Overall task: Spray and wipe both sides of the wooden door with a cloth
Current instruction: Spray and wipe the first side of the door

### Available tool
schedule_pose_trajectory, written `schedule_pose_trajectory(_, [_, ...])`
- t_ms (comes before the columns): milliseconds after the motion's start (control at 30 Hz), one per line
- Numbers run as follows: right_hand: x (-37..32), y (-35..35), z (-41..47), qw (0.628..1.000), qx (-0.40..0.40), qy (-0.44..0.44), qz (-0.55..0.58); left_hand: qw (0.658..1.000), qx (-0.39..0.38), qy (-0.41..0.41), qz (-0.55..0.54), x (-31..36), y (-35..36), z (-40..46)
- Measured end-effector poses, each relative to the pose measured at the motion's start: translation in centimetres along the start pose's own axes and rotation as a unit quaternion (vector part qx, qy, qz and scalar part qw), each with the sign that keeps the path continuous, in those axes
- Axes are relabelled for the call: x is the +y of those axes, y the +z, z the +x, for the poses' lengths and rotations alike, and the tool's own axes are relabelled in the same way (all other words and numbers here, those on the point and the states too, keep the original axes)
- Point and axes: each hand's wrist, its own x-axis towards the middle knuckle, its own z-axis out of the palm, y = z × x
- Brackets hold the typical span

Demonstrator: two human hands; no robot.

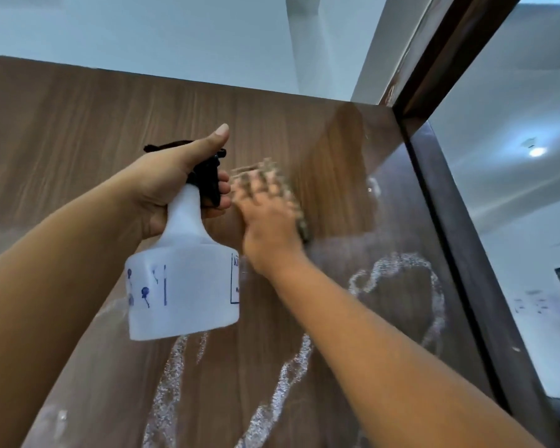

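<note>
The wooden door [78, 124] fills most of the view, seen from below toward its top edge. My left hand [172, 182] grips the neck of a white spray bottle [183, 286] with a black trigger head, held up in front of the door. My right hand [269, 221], blurred by motion, presses a checked beige cloth [291, 195] flat against the door's upper part with spread fingers. Streaks of white foam [398, 270] loop across the door below and to the right of the cloth.
A dark door frame [440, 221] runs down the right side, with a white room and a ceiling light [537, 151] beyond it. White ceiling [175, 33] shows above the door's top edge.
</note>
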Motion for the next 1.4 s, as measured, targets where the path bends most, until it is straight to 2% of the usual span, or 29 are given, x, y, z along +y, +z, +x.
schedule_pose_trajectory(67, [0.0, -0.5, -0.7, 0.996, -0.050, -0.079, 0.000, 0.999, 0.030, 0.006, -0.014, -0.5, 1.3, 0.3])
schedule_pose_trajectory(133, [3.1, -1.4, -0.9, 0.995, -0.045, -0.090, 0.006, 0.998, 0.046, 0.006, -0.036, -1.0, 2.3, 0.3])
schedule_pose_trajectory(300, [12.9, -3.8, -1.3, 0.994, -0.013, 0.112, -0.004, 0.999, 0.048, 0.000, -0.025, -1.9, 3.6, 0.6])
schedule_pose_trajectory(400, [11.9, -4.6, -1.4, 0.979, -0.023, 0.205, 0.004, 0.999, 0.047, -0.004, -0.017, -1.8, 4.5, 1.1])
schedule_pose_trajectory(433, [10.2, -4.4, -1.0, 0.981, -0.022, 0.191, 0.003, 0.999, 0.045, -0.003, -0.016, -1.8, 4.6, 1.4])
schedule_pose_trajectory(500, [6.0, -2.9, -0.1, 0.997, -0.040, 0.065, 0.004, 0.999, 0.044, -0.002, -0.011, -1.6, 5.1, 2.1])
schedule_pose_trajectory(567, [3.0, -1.4, 0.4, 0.994, -0.095, -0.053, 0.010, 0.998, 0.054, 0.003, -0.008, -1.2, 5.5, 2.7])
schedule_pose_trajectory(667, [4.0, -1.1, 0.9, 0.989, -0.113, -0.097, -0.015, 0.997, 0.069, 0.022, 0.011, -0.2, 5.7, 3.8])
schedule_pose_trajectory(733, [6.5, -1.8, 0.4, 0.996, -0.062, -0.064, 0.001, 0.997, 0.070, 0.042, 0.012, 0.1, 5.6, 4.5])
schedule_pose_trajectory(833, [11.9, -3.2, 0.1, 0.995, 0.013, 0.096, 0.009, 0.996, 0.061, 0.070, 0.007, 0.2, 5.7, 5.5])
schedule_pose_trajectory(900, [15.5, -4.3, -0.5, 0.985, 0.032, 0.172, -0.008, 0.996, 0.049, 0.078, 0.011, 0.1, 6.0, 5.6])
schedule_pose_trajectory(1000, [19.9, -6.7, -1.0, 0.956, 0.035, 0.289, 0.028, 0.996, 0.036, 0.078, 0.012, -0.3, 6.3, 6.0])
schedule_pose_trajectory(1100, [22.4, -9.1, -1.6, 0.912, 0.060, 0.387, 0.118, 0.997, 0.019, 0.065, 0.024, -0.7, 7.6, 6.6])
schedule_pose_trajectory(1200, [22.7, -9.9, -1.0, 0.857, 0.167, 0.437, 0.216, 0.998, -0.001, 0.048, 0.032, -0.8, 9.1, 7.5])
schedule_pose_trajectory(1267, [22.1, -9.8, 0.0, 0.832, 0.217, 0.434, 0.267, 0.998, -0.033, 0.033, 0.047, -1.0, 10.1, 8.3])
schedule_pose_trajectory(1300, [21.5, -9.5, 0.6, 0.835, 0.226, 0.418, 0.277, 0.996, -0.049, 0.027, 0.065, -1.1, 10.6, 8.7])
schedule_pose_trajectory(1400, [19.8, -8.5, 2.0, 0.876, 0.219, 0.356, 0.240, 0.987, -0.075, 0.015, 0.142, -1.3, 12.5, 10.1])
